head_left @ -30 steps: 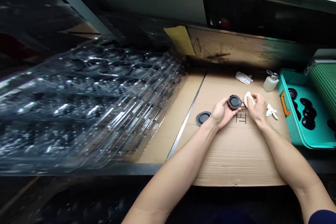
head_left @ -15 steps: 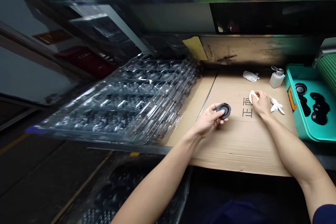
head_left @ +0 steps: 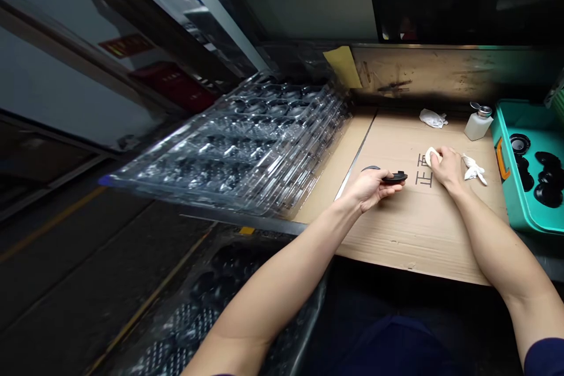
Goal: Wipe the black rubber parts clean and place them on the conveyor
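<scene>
Turned nearly edge-on now, the black disc (head_left: 395, 177) has rolled from its earlier face-up tilt in the left grip (head_left: 368, 191). Thumb and fingers close around its rim, holding it just above the cardboard (head_left: 409, 241). The right grip (head_left: 449, 169) is curled around a white cloth (head_left: 432, 156), resting on the cardboard beside some printed characters (head_left: 425, 171). A second disc (head_left: 371, 168) lies flat just beyond the left hand, mostly hidden by it.

Further right, a pump bottle (head_left: 478, 124) stands near a crumpled wipe (head_left: 432, 118), and another wipe (head_left: 473, 169) lies close to the right hand. More discs (head_left: 547, 195) remain in a teal tray (head_left: 515, 220). Clear blister trays (head_left: 229, 147) are stacked at the left, though whether their pockets hold discs is hard to tell.
</scene>
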A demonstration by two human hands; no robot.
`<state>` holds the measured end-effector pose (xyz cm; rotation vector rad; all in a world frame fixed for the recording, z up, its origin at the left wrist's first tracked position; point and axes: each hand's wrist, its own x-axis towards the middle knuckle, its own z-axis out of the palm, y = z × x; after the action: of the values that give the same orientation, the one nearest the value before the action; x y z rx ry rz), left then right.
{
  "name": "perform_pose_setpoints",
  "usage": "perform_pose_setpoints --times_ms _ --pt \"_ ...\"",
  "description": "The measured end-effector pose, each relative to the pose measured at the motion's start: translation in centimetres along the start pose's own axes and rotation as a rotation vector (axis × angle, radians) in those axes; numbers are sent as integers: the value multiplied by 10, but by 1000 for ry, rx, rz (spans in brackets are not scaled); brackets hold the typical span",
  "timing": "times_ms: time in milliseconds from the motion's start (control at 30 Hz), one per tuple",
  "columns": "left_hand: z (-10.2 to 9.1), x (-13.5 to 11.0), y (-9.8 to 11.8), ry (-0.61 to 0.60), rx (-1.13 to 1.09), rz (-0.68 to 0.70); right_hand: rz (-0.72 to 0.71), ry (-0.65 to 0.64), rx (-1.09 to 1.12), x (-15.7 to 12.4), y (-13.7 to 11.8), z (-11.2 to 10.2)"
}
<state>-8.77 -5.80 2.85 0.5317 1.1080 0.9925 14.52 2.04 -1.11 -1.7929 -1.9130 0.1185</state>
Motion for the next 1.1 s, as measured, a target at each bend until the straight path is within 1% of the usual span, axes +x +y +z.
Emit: perform_pose_setpoints --times_ms 100,233,367,467,533,600,700,733,800,900,967,1033,1100 --pt "2 9 -2 -9 -5 -34 12 -2 -10 0 -1 0" --pt "8 15 -4 -23 -6 -58 4 -5 -3 0 -1 -1" --pt "13 16 -7 -32 -12 -69 -2 2 -5 1 -1 0" --pt "19 14 -6 -3 5 -71 -6 6 -14 1 -2 0" --pt "25 10 -5 29 37 -60 -9 6 -19 1 -2 0" --pt "31 5 -5 35 84 -36 -10 4 -21 2 -1 -1" --pt "33 -3 -5 -28 193 59 -10 1 -17 2 -1 -1" --pt "30 -6 -3 -36 237 114 -9 1 -13 2 0 -1" --pt "17 -10 3 -16 332 229 -9 -4 -6 3 0 0" --pt "-16 -17 22 80 445 373 -8 -13 1 2 -1 1" --pt "-36 -22 34 147 471 451 -10 -25 1 1 -4 0" --pt "-46 -26 39 153 446 476 -26 -35 -19 -1 -7 -4" --pt "-45 -28 35 79 371 416 -34 7 -74 -1 -9 -14"
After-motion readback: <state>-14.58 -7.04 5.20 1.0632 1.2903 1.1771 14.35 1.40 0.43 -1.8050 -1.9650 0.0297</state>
